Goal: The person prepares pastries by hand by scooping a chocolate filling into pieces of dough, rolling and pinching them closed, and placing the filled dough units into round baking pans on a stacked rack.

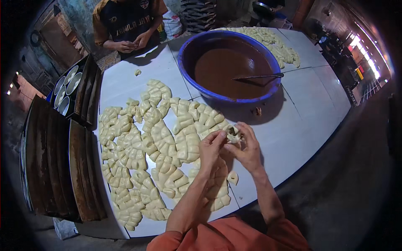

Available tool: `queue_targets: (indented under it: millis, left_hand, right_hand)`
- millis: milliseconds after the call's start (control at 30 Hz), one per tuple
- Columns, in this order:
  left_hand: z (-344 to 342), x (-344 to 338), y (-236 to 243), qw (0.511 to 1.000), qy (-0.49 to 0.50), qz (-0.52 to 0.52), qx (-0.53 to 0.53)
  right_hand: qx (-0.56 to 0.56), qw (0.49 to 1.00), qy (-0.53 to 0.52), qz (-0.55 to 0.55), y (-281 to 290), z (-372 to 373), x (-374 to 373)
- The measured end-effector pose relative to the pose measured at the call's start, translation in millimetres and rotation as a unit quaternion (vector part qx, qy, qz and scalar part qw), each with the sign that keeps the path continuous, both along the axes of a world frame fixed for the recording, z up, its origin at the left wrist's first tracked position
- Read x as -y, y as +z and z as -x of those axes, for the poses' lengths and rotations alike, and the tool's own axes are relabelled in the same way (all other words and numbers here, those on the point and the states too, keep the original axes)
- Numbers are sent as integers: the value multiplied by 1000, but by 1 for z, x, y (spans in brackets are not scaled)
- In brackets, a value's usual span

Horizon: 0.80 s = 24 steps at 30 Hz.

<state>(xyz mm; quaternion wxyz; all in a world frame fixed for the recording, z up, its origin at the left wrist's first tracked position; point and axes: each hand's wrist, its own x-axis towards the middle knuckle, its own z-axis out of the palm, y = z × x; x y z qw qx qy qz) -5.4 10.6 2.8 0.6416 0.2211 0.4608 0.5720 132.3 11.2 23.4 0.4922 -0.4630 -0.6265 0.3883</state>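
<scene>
Pale dough piece (237,137), dark at centre, observed pinched by left hand (211,146) and right hand (248,149) together; blue basin (234,98) of brown mixture (222,62) nearby.

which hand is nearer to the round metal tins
Left. The left hand is well to the right of the round metal tins; the right hand is even farther right. Both hold one dough piece.

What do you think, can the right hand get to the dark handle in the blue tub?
Probably yes: the handle lies uncovered at the right rim of the tub, though the right hand is holding dough.
</scene>
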Motion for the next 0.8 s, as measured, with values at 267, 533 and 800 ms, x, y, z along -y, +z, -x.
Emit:
queue_targets:
  millis: [267, 533, 800]
  left_hand:
    - [1, 5, 11, 991, -39, -110, -65]
    - [30, -10, 33, 979, -197, 12, -49]
    - [10, 15, 28, 973, -199, -109, -48]
  right_hand:
    - [15, 998, -65, -10, -13, 4, 6]
    - [-137, 983, 93, 75, -8, -14, 23]
    - [-189, 978, -77, -50, -9, 2, 34]
